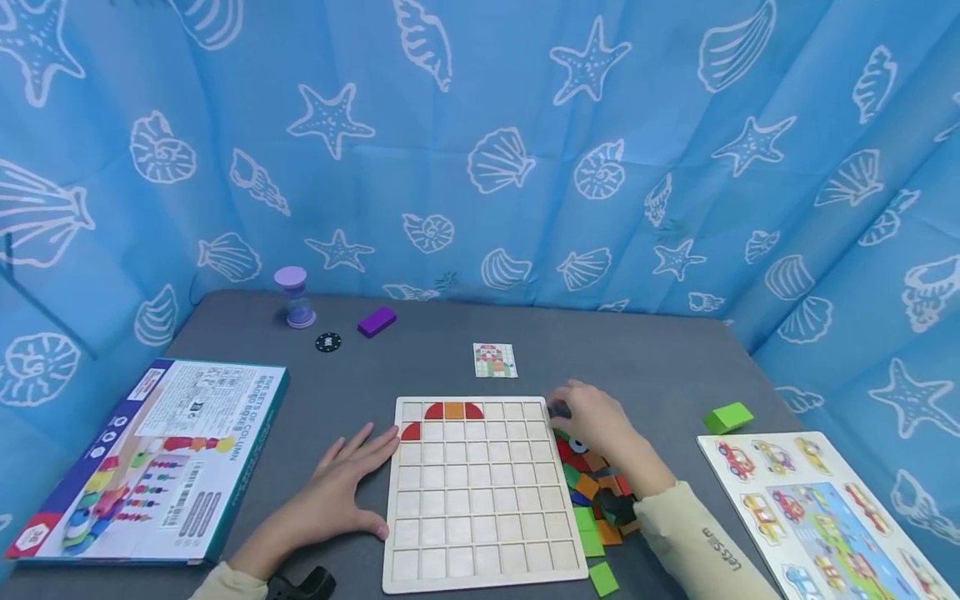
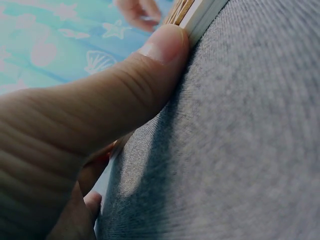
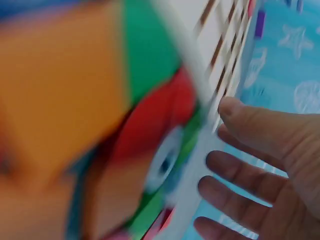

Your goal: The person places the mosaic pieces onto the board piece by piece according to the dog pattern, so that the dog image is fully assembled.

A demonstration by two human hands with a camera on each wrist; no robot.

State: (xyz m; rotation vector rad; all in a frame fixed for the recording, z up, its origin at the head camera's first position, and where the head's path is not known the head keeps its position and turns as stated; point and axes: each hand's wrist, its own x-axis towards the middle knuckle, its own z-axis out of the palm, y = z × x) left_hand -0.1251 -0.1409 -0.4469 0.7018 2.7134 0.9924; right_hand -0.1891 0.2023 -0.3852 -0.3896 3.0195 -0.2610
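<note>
A wooden grid board (image 1: 483, 479) lies flat on the grey table. Three red rounded pieces (image 1: 411, 431) and one orange square (image 1: 454, 410) sit in its cells at the upper left. My left hand (image 1: 339, 490) is spread along the board's left edge, and its thumb (image 2: 155, 67) presses the side of the frame. Over the board's upper right corner is my right hand (image 1: 592, 419), its fingers (image 3: 240, 172) loosely bent with nothing between them. Beside and below it spreads a pile of coloured pieces (image 1: 588, 489), partly hidden by the right forearm.
Behind the board lies a small pattern card (image 1: 494, 361). A purple block (image 1: 377, 322), a black disc (image 1: 328, 342) and an hourglass (image 1: 296, 298) stand farther back. On the left is a toy box (image 1: 153, 458); on the right, a picture puzzle (image 1: 832, 508) and a green block (image 1: 727, 417).
</note>
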